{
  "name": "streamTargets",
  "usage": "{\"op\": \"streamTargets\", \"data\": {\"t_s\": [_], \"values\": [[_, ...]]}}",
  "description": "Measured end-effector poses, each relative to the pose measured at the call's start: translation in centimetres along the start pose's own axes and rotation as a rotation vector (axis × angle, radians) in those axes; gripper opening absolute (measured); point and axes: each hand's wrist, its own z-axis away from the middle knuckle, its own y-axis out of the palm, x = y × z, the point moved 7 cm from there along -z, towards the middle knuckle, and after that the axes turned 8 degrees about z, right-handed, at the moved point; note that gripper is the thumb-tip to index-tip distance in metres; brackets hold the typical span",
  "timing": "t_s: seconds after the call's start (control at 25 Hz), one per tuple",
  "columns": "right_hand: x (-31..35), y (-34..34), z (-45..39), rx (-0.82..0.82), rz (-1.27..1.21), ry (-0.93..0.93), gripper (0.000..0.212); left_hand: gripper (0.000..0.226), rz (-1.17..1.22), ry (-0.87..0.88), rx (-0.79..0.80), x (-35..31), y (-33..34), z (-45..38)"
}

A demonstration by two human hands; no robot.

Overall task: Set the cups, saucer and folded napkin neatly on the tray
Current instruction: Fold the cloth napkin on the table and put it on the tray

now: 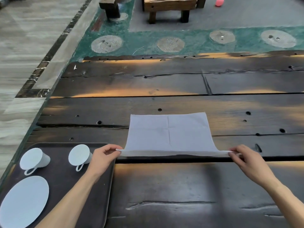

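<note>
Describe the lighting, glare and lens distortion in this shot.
Head view: patchy warm orange glare streaks the dark plank table; white napkin, cups and saucer read bluish and nearly featureless; wide-angle bending curves the tray and floor edges; left hand and right hand stay reasonably sharp.

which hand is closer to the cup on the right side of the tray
Left. The left hand pinches the napkin corner just right of that cup, almost touching it. The right hand holds the napkin's other near corner, far across the table.
</note>
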Motion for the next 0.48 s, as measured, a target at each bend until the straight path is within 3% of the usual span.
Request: {"op": "streamTargets", "data": {"t_s": [0.24,0.48], "values": [[-0.6,0.0,-4.1,-0.005,-0.448,0.231,0.009,0.008,0.205,-0.052,-0.102,-0.3,-0.1,-3.9],[-1.6,3.1,-9.6,-0.072,-0.737,0.397,0.012,0.005,0.151,-0.059,-0.173,-0.3,2.0,-10.0]]}}
